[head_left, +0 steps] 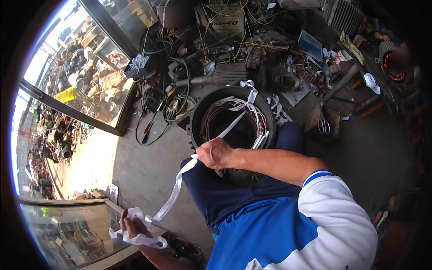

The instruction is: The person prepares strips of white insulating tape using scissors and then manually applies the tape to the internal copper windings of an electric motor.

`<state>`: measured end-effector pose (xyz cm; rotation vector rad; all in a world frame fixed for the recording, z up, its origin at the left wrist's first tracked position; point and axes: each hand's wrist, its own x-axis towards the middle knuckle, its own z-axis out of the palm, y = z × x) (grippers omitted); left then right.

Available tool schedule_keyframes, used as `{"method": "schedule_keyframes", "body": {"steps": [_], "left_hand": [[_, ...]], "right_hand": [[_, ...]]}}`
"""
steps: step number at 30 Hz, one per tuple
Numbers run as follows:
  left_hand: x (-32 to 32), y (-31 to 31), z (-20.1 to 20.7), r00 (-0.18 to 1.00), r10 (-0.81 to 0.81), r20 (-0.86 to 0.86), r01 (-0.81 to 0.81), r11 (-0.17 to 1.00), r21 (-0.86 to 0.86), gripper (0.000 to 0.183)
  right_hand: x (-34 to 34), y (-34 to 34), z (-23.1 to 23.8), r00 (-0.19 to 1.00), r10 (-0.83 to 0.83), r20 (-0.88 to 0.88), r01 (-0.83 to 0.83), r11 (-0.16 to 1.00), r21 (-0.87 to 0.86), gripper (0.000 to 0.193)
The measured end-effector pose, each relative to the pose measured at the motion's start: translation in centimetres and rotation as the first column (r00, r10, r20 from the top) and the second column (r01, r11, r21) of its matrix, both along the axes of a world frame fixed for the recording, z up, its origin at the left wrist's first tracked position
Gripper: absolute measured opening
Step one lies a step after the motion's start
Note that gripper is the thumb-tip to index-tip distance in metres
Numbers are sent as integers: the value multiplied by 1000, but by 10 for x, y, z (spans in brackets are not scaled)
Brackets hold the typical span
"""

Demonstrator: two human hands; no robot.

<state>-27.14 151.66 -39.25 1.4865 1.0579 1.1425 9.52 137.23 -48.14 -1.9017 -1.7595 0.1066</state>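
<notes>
Between my knees stands a round, dark motor stator with a ring of wire windings inside and several white sleeves sticking up from it. White cloth tape loops around the far side of the windings and runs taut to my right hand. That hand is a closed fist on the tape, just over the stator's near left rim. From the fist the tape slopes down to my left hand, held out low at the left. Its fingers are curled around loose folds of the same tape.
A glass door frame stands at the left, with heaped scrap beyond it. Cables, a screwdriver and a finned motor lie beyond the stator. At the right are scissors and another wound stator.
</notes>
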Motion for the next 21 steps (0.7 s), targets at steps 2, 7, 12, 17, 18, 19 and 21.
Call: {"method": "schedule_keyframes", "body": {"steps": [2, 7, 12, 17, 18, 19, 21], "left_hand": [[46, -27, -26, 950, -272, 154, 309, 893, -328, 49], [176, -103, -70, 721, -690, 66, 667, 665, -337, 47], [186, -69, -87, 631, -561, 535, 767, 551, -328, 51], [66, -8, -41, 990, -132, -40, 138, 964, 228, 32], [42, 7, -16, 975, 52, -218, 56, 887, 459, 31], [16, 21, 8, 897, 278, -343, 27, 740, 672, 31], [-34, 39, 46, 684, 631, -367, 50, 461, 886, 30]], "right_hand": [[-36, 0, 53, 994, 104, -28, -101, 991, 92, 22], [-98, -33, 109, 878, 453, -153, -344, 821, 455, 22], [-90, -45, 116, 910, 414, -22, -339, 774, 535, 20], [37, -38, 28, 985, -148, -87, 164, 958, 234, 29], [68, -40, -1, 973, -229, 3, 228, 968, 105, 29], [87, -45, -17, 946, -314, 78, 318, 947, -53, 29], [122, -46, -55, 903, -386, 186, 428, 842, -329, 33]]}}
